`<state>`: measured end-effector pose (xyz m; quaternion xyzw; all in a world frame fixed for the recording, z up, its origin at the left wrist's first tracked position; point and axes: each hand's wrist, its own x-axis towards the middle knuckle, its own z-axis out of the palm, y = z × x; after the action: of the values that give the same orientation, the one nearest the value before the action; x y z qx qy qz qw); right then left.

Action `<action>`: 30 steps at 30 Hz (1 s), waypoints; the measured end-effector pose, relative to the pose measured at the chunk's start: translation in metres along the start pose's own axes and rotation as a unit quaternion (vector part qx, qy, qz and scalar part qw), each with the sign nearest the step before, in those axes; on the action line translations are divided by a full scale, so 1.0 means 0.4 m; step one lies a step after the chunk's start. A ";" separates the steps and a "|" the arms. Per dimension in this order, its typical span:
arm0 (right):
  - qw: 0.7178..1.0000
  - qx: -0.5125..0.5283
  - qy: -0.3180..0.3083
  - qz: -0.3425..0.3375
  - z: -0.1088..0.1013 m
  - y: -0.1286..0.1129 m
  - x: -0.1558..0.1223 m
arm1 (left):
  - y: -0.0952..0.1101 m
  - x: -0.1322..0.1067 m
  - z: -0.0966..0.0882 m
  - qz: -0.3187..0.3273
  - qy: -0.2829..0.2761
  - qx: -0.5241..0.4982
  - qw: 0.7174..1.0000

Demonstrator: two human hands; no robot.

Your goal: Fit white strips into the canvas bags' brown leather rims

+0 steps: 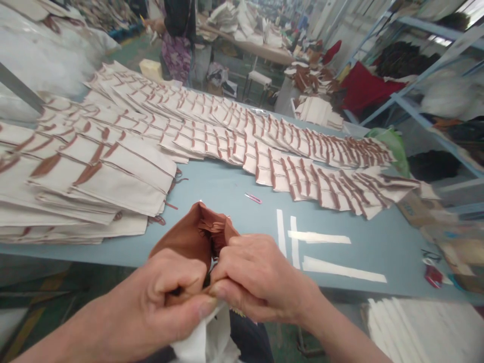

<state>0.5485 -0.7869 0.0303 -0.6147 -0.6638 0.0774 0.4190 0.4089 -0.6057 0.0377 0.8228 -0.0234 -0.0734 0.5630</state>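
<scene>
Both my hands meet at the near edge of the blue table. My left hand is closed in a pinch on a brown fabric piece that stands up between the hands. My right hand is also closed, its fingers pressed on the same brown fabric from the right. White cloth hangs below the hands, joined to or under the brown piece; I cannot tell which. The frayed brown edge shows at the top between my thumbs.
Long overlapping rows of cream fabric pieces with brown straps cover the table's far half, and a thick stack lies at the left. A small pink clip and white tape strips lie on the table. A person stands beyond. Shelving is at right.
</scene>
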 end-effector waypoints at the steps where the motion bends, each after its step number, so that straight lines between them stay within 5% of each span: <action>1: 1.000 0.011 0.006 0.000 0.015 0.006 -0.008 | -0.002 -0.020 0.017 0.002 0.022 0.024 0.999; 5: 0.993 0.098 0.050 0.050 0.056 0.045 -0.033 | -0.016 -0.084 0.070 0.013 0.054 0.022 0.998; 9: 0.983 0.127 0.089 0.096 0.055 0.084 -0.043 | -0.026 -0.104 0.065 0.022 0.091 0.019 0.995; 15: 0.991 0.085 0.080 0.070 0.059 0.060 -0.038 | -0.070 -0.126 -0.006 0.034 0.150 0.000 0.988; 19: 0.991 0.081 0.086 0.067 0.023 0.009 -0.008 | -0.090 -0.116 -0.097 0.058 0.151 0.004 0.987; 24: 0.995 0.067 0.053 0.053 -0.052 -0.065 0.054 | -0.034 -0.069 -0.203 0.078 0.122 0.063 0.988; 30: 0.995 0.053 0.046 0.077 -0.042 -0.110 0.105 | 0.068 -0.058 -0.203 0.157 0.083 0.131 0.975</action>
<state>0.5310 -0.7669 0.0875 -0.6439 -0.5896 0.1158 0.4737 0.3992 -0.5379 0.0939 0.8787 -0.1152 0.0884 0.4547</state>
